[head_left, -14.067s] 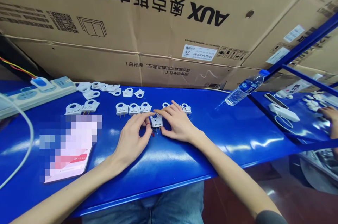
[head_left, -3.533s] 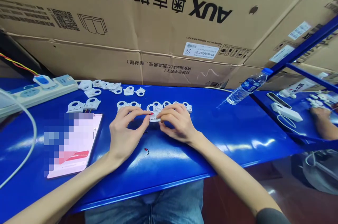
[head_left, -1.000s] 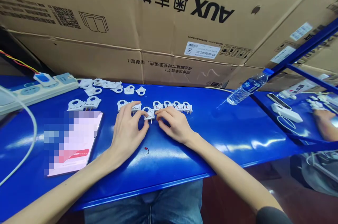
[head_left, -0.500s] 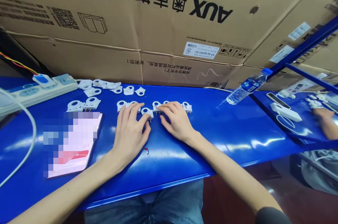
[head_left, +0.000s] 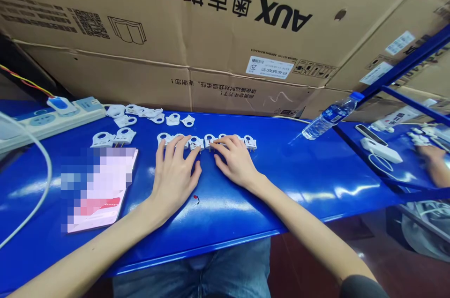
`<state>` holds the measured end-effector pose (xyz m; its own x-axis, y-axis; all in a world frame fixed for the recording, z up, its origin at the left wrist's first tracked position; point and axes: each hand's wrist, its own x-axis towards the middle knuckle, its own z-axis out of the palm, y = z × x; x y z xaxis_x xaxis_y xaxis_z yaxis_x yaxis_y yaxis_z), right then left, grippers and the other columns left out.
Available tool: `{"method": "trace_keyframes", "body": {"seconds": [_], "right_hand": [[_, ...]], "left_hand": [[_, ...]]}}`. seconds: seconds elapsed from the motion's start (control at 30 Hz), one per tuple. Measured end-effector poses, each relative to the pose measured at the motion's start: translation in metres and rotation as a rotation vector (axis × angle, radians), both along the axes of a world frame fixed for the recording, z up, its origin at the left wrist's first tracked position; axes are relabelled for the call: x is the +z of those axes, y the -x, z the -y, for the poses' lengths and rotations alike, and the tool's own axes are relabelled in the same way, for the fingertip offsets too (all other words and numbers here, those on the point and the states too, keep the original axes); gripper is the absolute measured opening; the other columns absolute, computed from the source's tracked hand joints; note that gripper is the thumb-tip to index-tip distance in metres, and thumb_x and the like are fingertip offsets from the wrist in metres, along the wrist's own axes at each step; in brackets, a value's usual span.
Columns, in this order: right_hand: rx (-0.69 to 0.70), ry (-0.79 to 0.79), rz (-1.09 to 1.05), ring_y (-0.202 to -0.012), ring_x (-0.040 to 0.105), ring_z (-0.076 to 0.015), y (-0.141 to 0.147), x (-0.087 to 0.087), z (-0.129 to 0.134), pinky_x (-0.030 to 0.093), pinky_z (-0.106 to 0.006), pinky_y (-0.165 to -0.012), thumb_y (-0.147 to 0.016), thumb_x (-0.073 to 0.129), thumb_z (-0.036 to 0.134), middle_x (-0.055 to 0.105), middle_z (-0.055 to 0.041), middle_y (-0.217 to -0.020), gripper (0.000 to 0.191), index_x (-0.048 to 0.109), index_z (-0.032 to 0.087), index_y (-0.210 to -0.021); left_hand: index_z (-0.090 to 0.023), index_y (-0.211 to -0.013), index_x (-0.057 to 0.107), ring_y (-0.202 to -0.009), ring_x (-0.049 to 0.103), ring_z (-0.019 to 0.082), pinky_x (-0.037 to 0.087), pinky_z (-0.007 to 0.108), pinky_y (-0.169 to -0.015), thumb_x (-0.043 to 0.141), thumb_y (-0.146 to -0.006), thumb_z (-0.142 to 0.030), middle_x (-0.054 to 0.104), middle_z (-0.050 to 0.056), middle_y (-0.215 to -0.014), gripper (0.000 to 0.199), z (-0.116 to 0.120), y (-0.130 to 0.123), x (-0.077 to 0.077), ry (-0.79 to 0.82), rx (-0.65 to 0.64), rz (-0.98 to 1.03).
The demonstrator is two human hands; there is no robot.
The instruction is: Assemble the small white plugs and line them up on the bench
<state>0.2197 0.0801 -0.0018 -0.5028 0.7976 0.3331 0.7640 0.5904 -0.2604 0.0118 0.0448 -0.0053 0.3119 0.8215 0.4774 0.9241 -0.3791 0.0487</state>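
Several white plastic pieces, each with a round hole and some with thin metal pins, stand in a row across the blue table [head_left: 302, 176]. My left hand [head_left: 176, 171] lies over the row's left part, fingers spread, its index fingertip at a white piece [head_left: 195, 142] near the middle. Just right of that, my right hand [head_left: 235, 160] reaches over the row with fingers apart, its index fingertip by another white piece [head_left: 210, 141]. Its fingers partly hide the pieces behind. The row's right-end piece [head_left: 250, 142] shows beyond my knuckles. Neither hand grips anything.
More white pieces [head_left: 173, 119] lie at the back, with two [head_left: 124, 136] nearer the phone [head_left: 101, 195]. A small red part [head_left: 196, 197] sits in front. A power strip [head_left: 52, 120], a tilted water bottle [head_left: 330, 117], cardboard boxes [head_left: 218, 26] and another person's hand [head_left: 436, 162] surround.
The middle white piece has moved back into line with the others, my left index finger against it. My right hand has stayed nearly still. The view has shifted slightly.
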Motion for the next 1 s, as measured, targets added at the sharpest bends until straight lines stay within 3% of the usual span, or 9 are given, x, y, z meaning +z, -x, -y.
{"method": "trace_keyframes", "body": {"seconds": [0.53,1.0], "right_hand": [[-0.03,0.001,0.016,-0.122,0.056,-0.0291,0.0008,0.0017,0.0013,0.045,-0.045,-0.107,-0.107,0.054,0.027,0.072,-0.0096,-0.131,0.027,0.069,0.02,-0.129],[-0.103,-0.06,0.075,-0.112,0.054,-0.0293,0.0077,-0.0066,-0.008,0.044,-0.044,-0.096,-0.109,0.05,0.028,0.069,-0.0119,-0.123,0.035,0.065,0.021,-0.139]], "left_hand": [[-0.015,-0.142,0.062,-0.134,0.056,0.037,0.027,0.066,-0.124,0.043,-0.104,-0.032,0.067,0.017,-0.141,0.046,-0.0025,-0.0006,-0.0036,0.075,-0.018,0.028],[-0.015,-0.139,0.061,-0.131,0.06,0.037,0.027,0.065,-0.124,0.046,-0.103,-0.033,0.067,0.018,-0.141,0.043,-0.0018,-0.0013,-0.0049,0.088,-0.022,0.046]]}}
